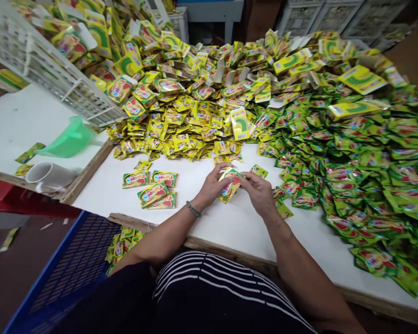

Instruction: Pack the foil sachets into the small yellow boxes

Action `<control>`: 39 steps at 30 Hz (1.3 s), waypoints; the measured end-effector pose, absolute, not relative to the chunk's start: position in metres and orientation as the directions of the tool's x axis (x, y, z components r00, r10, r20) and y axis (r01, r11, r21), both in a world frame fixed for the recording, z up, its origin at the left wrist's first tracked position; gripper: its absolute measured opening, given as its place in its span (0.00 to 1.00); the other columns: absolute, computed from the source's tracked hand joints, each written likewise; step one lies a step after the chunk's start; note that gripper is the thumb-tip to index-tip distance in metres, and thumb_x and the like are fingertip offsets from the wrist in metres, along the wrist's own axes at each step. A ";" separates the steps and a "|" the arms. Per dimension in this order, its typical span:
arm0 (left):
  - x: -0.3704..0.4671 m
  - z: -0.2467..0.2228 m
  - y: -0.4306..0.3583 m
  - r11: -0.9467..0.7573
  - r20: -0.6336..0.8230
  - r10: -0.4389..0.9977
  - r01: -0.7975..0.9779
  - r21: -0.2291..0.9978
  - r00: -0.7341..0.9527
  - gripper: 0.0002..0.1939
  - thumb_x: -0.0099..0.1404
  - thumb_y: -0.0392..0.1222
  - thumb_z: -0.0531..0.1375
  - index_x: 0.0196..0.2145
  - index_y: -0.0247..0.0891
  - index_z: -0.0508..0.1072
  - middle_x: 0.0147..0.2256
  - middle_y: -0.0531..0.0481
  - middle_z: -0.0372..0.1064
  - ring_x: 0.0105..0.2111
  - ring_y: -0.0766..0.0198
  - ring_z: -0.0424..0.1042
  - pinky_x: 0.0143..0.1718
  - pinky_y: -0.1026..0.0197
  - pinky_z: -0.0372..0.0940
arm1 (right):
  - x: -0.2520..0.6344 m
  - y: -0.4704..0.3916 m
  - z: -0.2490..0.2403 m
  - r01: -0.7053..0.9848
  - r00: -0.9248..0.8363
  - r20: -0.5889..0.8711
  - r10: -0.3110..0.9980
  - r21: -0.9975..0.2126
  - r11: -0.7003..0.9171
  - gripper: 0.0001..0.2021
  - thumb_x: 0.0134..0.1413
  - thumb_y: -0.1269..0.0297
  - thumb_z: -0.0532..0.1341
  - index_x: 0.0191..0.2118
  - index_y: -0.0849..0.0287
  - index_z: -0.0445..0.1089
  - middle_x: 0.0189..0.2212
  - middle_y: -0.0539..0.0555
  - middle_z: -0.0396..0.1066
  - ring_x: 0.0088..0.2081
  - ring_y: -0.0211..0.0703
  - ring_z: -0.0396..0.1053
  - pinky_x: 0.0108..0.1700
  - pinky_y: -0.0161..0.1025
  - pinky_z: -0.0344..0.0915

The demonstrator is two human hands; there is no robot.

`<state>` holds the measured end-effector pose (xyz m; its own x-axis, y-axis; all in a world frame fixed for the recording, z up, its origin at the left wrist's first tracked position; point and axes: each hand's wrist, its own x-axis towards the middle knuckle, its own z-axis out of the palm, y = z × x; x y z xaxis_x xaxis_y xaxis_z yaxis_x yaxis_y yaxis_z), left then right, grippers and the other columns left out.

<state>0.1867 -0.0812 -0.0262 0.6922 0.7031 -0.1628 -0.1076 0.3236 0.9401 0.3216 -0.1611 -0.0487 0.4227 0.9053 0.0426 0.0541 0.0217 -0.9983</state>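
Above the white tabletop (226, 222), my left hand (214, 185) is closed around a small yellow-and-green printed box (230, 188). The fingers of my right hand (259, 190) pinch the upper right end of the same box; what they do at that end is too small to tell. To the left lie several similar flat boxes (153, 192), some overlapping. Small green packets (258, 171) rest just behind and beside my right hand. Behind my hands spreads a heap of yellow packets (181, 134).
A large pile of green packets (369, 185) covers the right side. Many yellow cartons (230, 69) are heaped along the back. At left are a white plastic crate (62, 69), a green scoop (71, 139) and a white mug (52, 175). Below stands a blue basket (62, 264) with packets.
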 end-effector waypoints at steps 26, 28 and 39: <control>0.189 -0.026 -0.081 0.258 -0.156 0.722 -0.053 0.965 0.674 0.29 0.48 0.50 0.70 0.44 0.35 0.68 0.22 0.58 0.67 0.21 0.73 0.65 0.24 0.69 0.58 | 0.342 -0.166 -0.045 -0.153 0.378 -0.115 0.919 -0.986 -0.061 0.12 0.44 0.55 0.68 0.35 0.55 0.79 0.33 0.51 0.79 0.38 0.45 0.74 0.47 0.45 0.68; 0.188 -0.025 -0.081 0.289 -0.162 0.723 -0.081 0.954 0.672 0.29 0.49 0.52 0.70 0.44 0.35 0.69 0.21 0.58 0.67 0.21 0.72 0.65 0.23 0.69 0.57 | 0.341 -0.168 -0.044 -0.055 0.348 -0.028 0.937 -0.998 -0.009 0.12 0.50 0.54 0.64 0.37 0.54 0.79 0.35 0.52 0.79 0.41 0.46 0.74 0.48 0.47 0.68; 0.176 -0.016 -0.070 0.254 -0.215 0.738 0.033 0.967 0.639 0.31 0.50 0.52 0.68 0.49 0.35 0.68 0.16 0.63 0.56 0.16 0.74 0.53 0.20 0.68 0.48 | 0.305 -0.162 -0.040 0.672 0.253 0.522 0.815 -0.701 0.240 0.13 0.61 0.59 0.57 0.43 0.55 0.77 0.37 0.55 0.78 0.40 0.47 0.72 0.47 0.48 0.68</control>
